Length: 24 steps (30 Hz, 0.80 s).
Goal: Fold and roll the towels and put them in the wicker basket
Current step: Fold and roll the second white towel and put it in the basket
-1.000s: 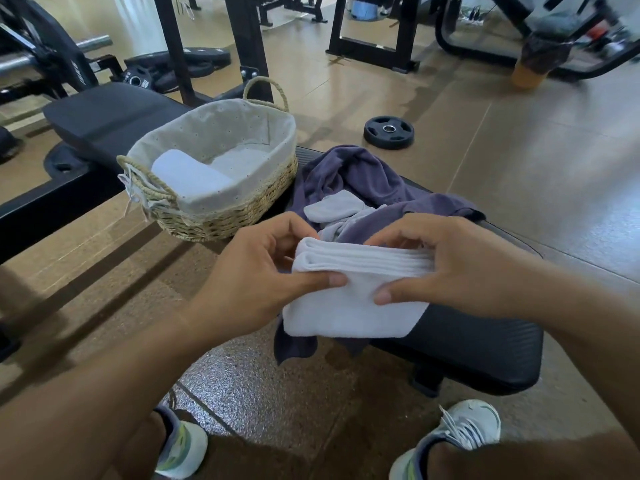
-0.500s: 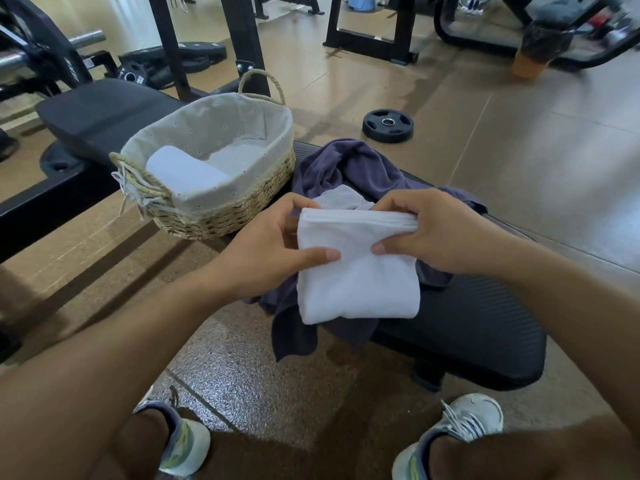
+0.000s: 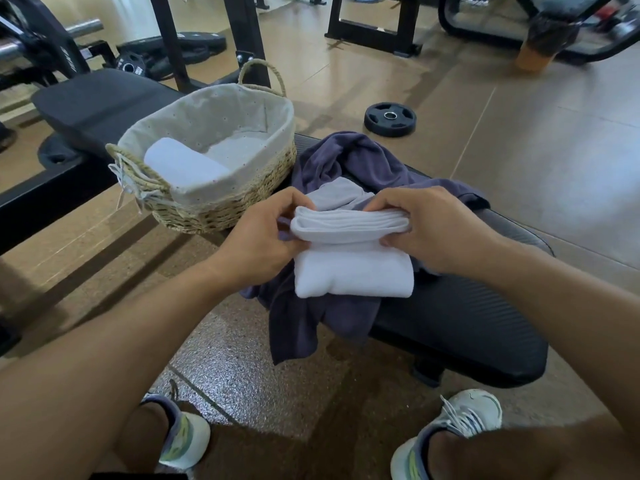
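A folded white towel [image 3: 353,271] lies over a purple towel [image 3: 367,161] on the black bench pad [image 3: 467,327]. Its far edge is turned over into the start of a roll. My left hand [image 3: 263,237] pinches the left end of that rolled edge. At the right end, my right hand [image 3: 436,226] grips it with curled fingers. A pale grey towel [image 3: 339,194] shows just behind the roll. The lined wicker basket [image 3: 221,209] stands to the left on the bench, with one rolled white towel [image 3: 183,164] inside.
A black weight plate [image 3: 389,118] lies on the tan floor beyond the bench. A second black bench [image 3: 100,102] and rack posts stand behind the basket. My two shoes [image 3: 453,424] are on the floor below the bench.
The towel hung upright from both hands half a second ago. Now it lies lower over the purple towel, with its top edge curled over towards me.
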Tool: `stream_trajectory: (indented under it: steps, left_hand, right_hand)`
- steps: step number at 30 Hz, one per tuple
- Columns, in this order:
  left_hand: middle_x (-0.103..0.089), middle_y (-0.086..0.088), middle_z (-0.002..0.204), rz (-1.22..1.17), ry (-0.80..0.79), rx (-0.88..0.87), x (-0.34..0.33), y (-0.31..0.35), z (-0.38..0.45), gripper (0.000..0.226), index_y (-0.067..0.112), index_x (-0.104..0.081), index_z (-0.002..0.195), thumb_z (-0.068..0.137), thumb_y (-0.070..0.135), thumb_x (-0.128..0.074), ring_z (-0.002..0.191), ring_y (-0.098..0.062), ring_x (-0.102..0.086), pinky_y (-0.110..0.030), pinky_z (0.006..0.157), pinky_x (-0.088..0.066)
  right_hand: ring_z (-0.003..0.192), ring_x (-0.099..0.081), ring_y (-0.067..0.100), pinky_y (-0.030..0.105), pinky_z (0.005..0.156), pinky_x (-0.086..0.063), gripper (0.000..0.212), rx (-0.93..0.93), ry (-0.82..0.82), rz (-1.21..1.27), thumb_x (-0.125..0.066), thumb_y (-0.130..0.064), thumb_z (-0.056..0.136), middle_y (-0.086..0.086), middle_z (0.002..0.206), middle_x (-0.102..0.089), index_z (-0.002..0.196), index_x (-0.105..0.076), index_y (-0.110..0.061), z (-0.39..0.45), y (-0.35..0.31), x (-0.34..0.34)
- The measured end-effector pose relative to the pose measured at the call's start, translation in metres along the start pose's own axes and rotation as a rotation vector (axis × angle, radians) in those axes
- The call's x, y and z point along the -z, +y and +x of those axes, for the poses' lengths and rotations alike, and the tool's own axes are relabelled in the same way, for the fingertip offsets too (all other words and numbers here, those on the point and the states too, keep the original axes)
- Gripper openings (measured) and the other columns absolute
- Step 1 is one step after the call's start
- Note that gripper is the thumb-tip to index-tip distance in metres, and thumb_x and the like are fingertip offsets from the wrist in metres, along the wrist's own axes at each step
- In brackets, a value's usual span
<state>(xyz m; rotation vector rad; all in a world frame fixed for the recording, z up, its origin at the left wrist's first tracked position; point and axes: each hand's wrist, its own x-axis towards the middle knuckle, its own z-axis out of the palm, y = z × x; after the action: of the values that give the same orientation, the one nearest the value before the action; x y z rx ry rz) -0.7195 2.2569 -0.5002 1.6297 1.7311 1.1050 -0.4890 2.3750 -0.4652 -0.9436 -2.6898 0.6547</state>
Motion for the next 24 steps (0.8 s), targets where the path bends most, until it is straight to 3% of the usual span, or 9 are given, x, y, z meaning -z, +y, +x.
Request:
stream_trajectory:
  steps: [2, 5, 8, 11, 13, 15, 19, 24]
  left_hand:
    - [-0.073, 0.008, 0.102, 0.033, 0.022, -0.046, 0.001, 0.002, -0.003, 0.025, 0.019, -0.063, 0.101, 0.085, 0.001, -0.072, 0.097, -0.011, -0.069, -0.025, 0.084, -0.055]
    - [-0.070, 0.008, 0.101, 0.201, 0.056, -0.175, 0.000, 0.002, -0.012, 0.024, 0.019, -0.066, 0.099, 0.084, 0.001, -0.073, 0.096, -0.011, -0.065, -0.030, 0.085, -0.052]
    - [-0.067, 0.002, 0.100, 0.326, 0.075, -0.291, -0.001, -0.002, -0.020, 0.030, 0.014, -0.067, 0.097, 0.077, -0.008, -0.074, 0.095, -0.019, -0.061, -0.034, 0.084, -0.050]
    - [-0.068, 0.001, 0.105, 0.366, 0.075, -0.309, -0.001, -0.003, -0.029, 0.031, 0.012, -0.067, 0.096, 0.074, -0.009, -0.074, 0.101, -0.018, -0.063, -0.033, 0.089, -0.050]
    - [-0.067, 0.000, 0.111, 0.378, 0.051, -0.339, -0.003, -0.004, -0.039, 0.032, 0.010, -0.067, 0.100, 0.073, -0.005, -0.075, 0.107, -0.015, -0.063, -0.028, 0.095, -0.049]
    - [-0.063, -0.002, 0.120, 0.381, -0.003, -0.360, -0.005, -0.006, -0.049, 0.036, 0.009, -0.065, 0.108, 0.074, 0.007, -0.079, 0.117, -0.013, -0.059, -0.025, 0.104, -0.045]
    - [-0.053, -0.005, 0.139, 0.515, -0.066, -0.401, -0.015, -0.017, -0.060, 0.060, 0.008, -0.057, 0.126, 0.078, 0.034, -0.083, 0.138, -0.020, -0.047, -0.031, 0.116, -0.037]
    - [-0.057, -0.002, 0.142, 0.445, 0.008, -0.371, -0.022, -0.025, -0.058, 0.048, 0.011, -0.060, 0.128, 0.083, 0.013, -0.078, 0.143, -0.014, -0.045, -0.033, 0.115, -0.039]
  right_hand:
    - [0.099, -0.058, 0.008, 0.032, 0.085, -0.046, 0.038, 0.030, 0.063, -0.096, -0.077, -0.019, 0.082, -0.020, 0.101, -0.067, 0.111, -0.067, -0.040, -0.003, 0.002, -0.005]
    - [0.091, -0.048, 0.010, 0.024, 0.085, -0.030, 0.035, 0.082, 0.134, -0.236, -0.074, -0.019, 0.083, -0.018, 0.094, -0.060, 0.112, -0.070, -0.037, -0.013, -0.001, -0.011]
    - [0.085, -0.054, 0.021, 0.031, 0.077, -0.038, 0.040, 0.095, 0.173, -0.348, -0.075, -0.015, 0.081, -0.005, 0.096, -0.072, 0.118, -0.070, -0.031, -0.031, -0.005, -0.021]
    - [0.103, -0.068, 0.027, 0.038, 0.088, -0.050, 0.043, 0.182, 0.185, -0.372, -0.070, -0.025, 0.084, 0.001, 0.118, -0.074, 0.127, -0.068, -0.020, -0.047, -0.008, -0.033]
    - [0.123, -0.062, 0.020, 0.034, 0.103, -0.043, 0.053, 0.194, 0.144, -0.387, -0.061, -0.046, 0.089, 0.000, 0.137, -0.066, 0.135, -0.064, -0.019, -0.058, -0.008, -0.038]
    - [0.131, -0.057, 0.018, 0.031, 0.110, -0.034, 0.068, 0.200, 0.116, -0.434, -0.063, -0.059, 0.086, 0.002, 0.145, -0.060, 0.140, -0.060, -0.017, -0.068, -0.005, -0.042]
    - [0.136, -0.054, 0.024, 0.037, 0.113, -0.032, 0.087, 0.239, 0.087, -0.490, -0.086, -0.049, 0.072, 0.008, 0.149, -0.055, 0.144, -0.056, -0.011, -0.074, 0.005, -0.053]
    - [0.140, -0.050, 0.021, 0.035, 0.116, -0.031, 0.084, 0.232, 0.077, -0.400, -0.085, -0.043, 0.076, 0.005, 0.153, -0.051, 0.147, -0.052, -0.014, -0.067, 0.010, -0.053]
